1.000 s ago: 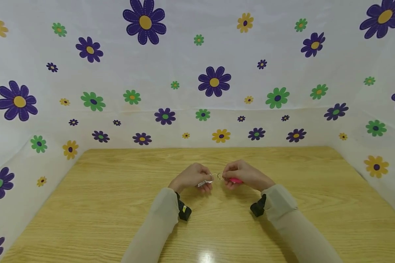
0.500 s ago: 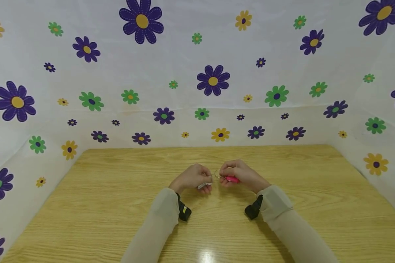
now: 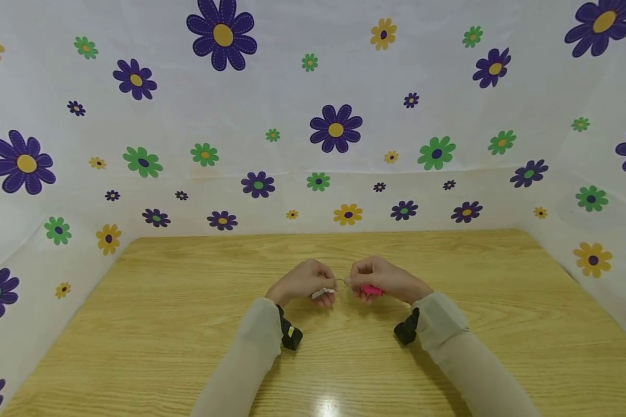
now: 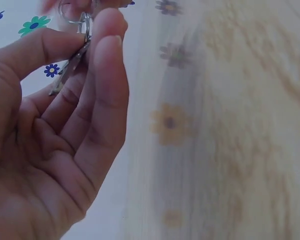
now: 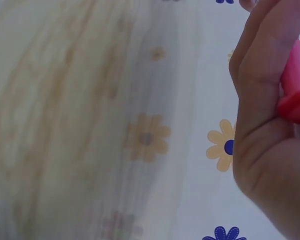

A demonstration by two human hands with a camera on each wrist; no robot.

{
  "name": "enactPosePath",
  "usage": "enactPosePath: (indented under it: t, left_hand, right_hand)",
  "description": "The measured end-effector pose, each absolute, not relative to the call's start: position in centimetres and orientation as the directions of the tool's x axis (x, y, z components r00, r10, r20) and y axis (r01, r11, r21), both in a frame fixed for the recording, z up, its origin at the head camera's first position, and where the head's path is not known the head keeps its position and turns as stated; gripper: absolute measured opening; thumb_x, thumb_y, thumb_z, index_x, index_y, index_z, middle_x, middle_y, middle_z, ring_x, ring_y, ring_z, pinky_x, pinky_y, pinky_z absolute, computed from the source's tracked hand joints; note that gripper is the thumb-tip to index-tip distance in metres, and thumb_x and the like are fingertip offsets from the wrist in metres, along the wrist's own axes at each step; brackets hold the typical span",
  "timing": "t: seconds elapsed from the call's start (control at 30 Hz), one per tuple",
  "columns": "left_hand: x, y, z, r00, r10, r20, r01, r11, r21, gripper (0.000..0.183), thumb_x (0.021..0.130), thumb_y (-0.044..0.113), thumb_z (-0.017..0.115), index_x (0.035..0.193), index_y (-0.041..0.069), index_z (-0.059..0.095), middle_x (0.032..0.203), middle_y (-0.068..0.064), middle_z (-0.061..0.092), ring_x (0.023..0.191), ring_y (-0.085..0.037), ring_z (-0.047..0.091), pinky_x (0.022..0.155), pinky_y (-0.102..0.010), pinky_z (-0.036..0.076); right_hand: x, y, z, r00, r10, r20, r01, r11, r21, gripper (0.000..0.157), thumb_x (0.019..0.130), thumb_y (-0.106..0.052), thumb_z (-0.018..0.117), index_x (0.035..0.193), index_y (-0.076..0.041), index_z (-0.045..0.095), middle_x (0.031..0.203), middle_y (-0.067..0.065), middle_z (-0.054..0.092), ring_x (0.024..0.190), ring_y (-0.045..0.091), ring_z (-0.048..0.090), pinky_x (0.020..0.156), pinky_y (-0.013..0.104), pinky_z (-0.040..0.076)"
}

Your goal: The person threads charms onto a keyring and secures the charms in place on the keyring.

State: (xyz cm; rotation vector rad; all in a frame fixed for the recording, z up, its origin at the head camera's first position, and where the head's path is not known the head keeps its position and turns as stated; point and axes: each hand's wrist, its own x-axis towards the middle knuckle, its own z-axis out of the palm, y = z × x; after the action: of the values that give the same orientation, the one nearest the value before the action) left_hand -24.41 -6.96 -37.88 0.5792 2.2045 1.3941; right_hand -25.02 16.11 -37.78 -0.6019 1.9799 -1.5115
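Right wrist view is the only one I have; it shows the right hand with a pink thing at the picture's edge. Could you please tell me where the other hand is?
Observer: In the head view, the left hand is opposite the right hand, with a small gap between them.
Operator: Thank you. Does it hold something?
Observer: Yes, the left wrist view shows it pinching a flat metal piece.
Operator: And is there anything in the gap?
Observer: Yes, a thin ring shows there in the head view, and the left wrist view catches it as well.
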Motion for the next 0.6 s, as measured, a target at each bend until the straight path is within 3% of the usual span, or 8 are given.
enactPosePath:
  t: [0.23, 0.6]
  left_hand:
    - [-24.37, -7.09, -37.78, -0.808, 0.566, -0.164, 0.087, 0.389, 0.917, 0.020, 0.100, 0.005, 0.056, 0.096, -0.008, 0.070, 0.073, -0.008, 0.070, 0.058, -0.014, 0.066, 0.061, -0.032, 0.059]
    - [-24.45, -7.09, -38.25, -0.833, 0.525, -0.171, 0.079, 0.420, 0.904, 0.017, 0.097, 0.002, 0.057, 0.091, -0.008, 0.069, 0.071, -0.011, 0.071, 0.057, -0.013, 0.067, 0.061, -0.032, 0.060]
  right_hand:
    - [-24.97, 15.99, -37.60, -0.762, -0.624, -0.174, -0.052, 0.327, -0.944, 0.029, 0.104, -0.012, 0.056, 0.083, 0.006, 0.061, 0.074, 0.008, 0.060, 0.055, 0.010, 0.050, 0.051, 0.023, 0.043]
    - [-24.75, 15.47, -37.98, -0.778, -0.600, -0.185, 0.000, 0.295, -0.956, 0.020, 0.104, -0.003, 0.052, 0.094, 0.011, 0.061, 0.076, 0.009, 0.060, 0.060, 0.011, 0.055, 0.055, 0.022, 0.048]
